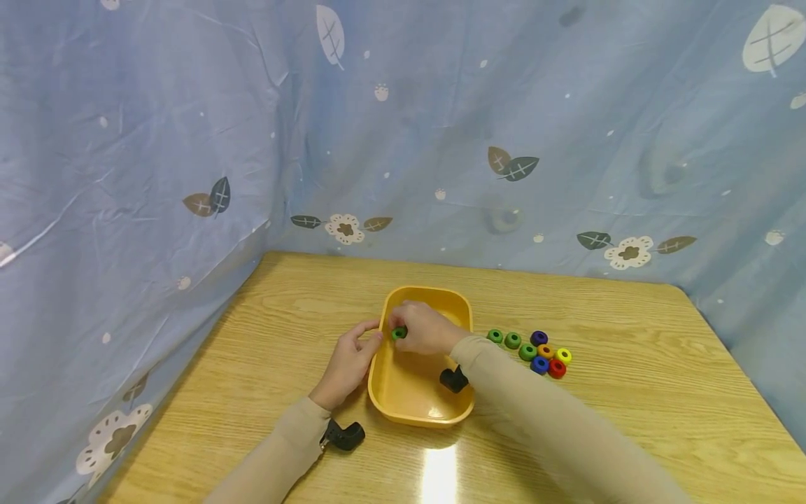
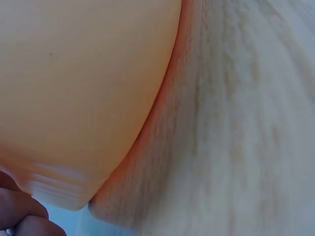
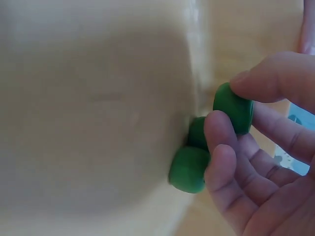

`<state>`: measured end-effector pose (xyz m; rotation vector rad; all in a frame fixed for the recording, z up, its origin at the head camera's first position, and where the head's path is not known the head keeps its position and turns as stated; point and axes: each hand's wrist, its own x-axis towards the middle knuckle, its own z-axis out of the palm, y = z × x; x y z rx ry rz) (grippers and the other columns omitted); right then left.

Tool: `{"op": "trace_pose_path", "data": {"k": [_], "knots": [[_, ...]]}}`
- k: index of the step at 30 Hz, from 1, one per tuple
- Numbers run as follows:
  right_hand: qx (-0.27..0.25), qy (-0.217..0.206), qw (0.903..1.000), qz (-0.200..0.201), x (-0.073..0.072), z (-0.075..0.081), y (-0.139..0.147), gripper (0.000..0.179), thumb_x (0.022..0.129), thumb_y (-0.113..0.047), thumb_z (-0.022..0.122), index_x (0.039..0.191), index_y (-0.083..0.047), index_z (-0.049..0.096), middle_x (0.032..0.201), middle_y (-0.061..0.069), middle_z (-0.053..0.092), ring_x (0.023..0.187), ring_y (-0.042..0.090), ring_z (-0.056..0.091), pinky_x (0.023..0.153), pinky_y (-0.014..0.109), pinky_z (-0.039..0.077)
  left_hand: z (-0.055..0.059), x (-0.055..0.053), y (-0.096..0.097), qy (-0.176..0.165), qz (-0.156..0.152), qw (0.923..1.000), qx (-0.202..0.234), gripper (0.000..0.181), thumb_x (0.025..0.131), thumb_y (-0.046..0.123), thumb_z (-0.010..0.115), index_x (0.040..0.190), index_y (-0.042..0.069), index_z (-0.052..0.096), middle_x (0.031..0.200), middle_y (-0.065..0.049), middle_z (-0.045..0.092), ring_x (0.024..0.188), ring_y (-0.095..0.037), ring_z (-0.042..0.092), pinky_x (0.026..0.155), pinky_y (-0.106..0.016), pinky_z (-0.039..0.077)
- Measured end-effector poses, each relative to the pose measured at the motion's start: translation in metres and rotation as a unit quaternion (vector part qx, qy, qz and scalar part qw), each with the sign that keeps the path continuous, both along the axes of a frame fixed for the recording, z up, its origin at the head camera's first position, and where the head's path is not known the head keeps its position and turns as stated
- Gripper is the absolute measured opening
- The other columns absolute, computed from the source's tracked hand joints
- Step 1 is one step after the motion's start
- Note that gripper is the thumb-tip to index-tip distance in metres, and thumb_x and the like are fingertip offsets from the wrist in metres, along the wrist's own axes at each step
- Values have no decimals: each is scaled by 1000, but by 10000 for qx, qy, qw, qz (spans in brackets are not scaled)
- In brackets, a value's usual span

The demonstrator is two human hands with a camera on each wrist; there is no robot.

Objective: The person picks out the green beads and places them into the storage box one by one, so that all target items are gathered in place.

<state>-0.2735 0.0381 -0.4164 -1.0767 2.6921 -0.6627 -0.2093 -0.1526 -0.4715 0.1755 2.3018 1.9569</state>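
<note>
A green bead (image 3: 232,109) is pinched between the thumb and a finger of my right hand (image 1: 425,327), which reaches into the yellow tray (image 1: 409,419). Beneath it in the right wrist view, a second green bead (image 3: 190,169) and a partly hidden third lie by the tray's wall, close to the other fingers. Outside the tray's left side, my left hand (image 1: 348,362) rests with its fingertips at the rim. Part of that hand's fingers (image 2: 22,209) shows at the lower left of the left wrist view.
Right of the tray, several beads lie grouped on the wooden table (image 1: 655,392): green beads (image 1: 513,341), a purple bead (image 1: 538,338), an orange bead (image 1: 545,351), a yellow bead (image 1: 563,356), a blue bead (image 1: 539,365) and a red bead (image 1: 557,369). A blue patterned curtain (image 1: 441,140) hangs behind.
</note>
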Motion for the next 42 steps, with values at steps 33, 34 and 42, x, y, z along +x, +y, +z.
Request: {"op": "trace_pose_path", "data": {"k": [33, 34, 42], "knots": [[-201, 181, 9996, -41, -1, -8, -1, 14, 91, -6, 79, 104, -7, 74, 101, 9, 69, 89, 19, 60, 81, 34, 54, 0, -1, 1, -24, 3, 10000, 64, 41, 110, 25, 54, 148, 8, 55, 68, -12, 65, 49, -9, 48, 49, -22, 42], [-262, 180, 9995, -59, -1, -7, 1, 14, 91, -6, 79, 105, -6, 74, 101, 10, 69, 89, 20, 60, 81, 35, 54, 0, -1, 1, -17, -3, 10000, 69, 41, 110, 25, 54, 147, 7, 55, 69, -13, 66, 49, -9, 48, 49, -22, 42], [-807, 154, 9957, -428, 2, 15, 17, 17, 95, -10, 75, 110, -2, 73, 103, 12, 68, 81, 16, 65, 75, 29, 57, 1, -3, 0, -20, -135, 9998, 152, 44, 111, 25, 54, 149, 4, 52, 91, -30, 73, 61, -14, 62, 54, -22, 50]]}}
